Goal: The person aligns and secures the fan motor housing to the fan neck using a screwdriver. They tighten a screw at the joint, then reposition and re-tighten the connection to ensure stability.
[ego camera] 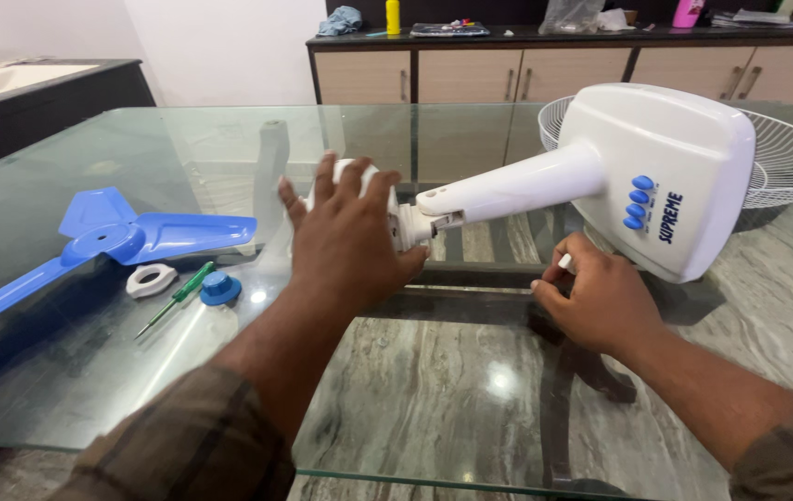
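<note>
Two hands: both on one white fan body lying on its side across the tabletop's middle.
Fan body [601, 176]: bulky hard plastic, base shell at 2 o'clock, neck tapering toward 9 o'clock; probably moderately heavy at the motor end, stiff, smooth and likely slippery; best gripped at the neck and motor end, not the button panel.
Left hand [350, 237]: fingers wrapped closed over the rounded motor end.
Right hand [601, 297]: pinched shut on a small white piece [565, 263] below the base shell; what it is, I cannot tell.
Wire guard [786, 162]: at 3 o'clock behind the base, thin and bendable.
Blue blade [109, 237]: at 9 o'clock, light plastic.
Small parts: white ring [151, 279], green screwdriver [174, 297], blue cap [220, 289] near the blade.
Tabletop [137, 390]: clear glass, hard, slick, breakable.
Room: cabinets [508, 70] at 12 o'clock.
</note>
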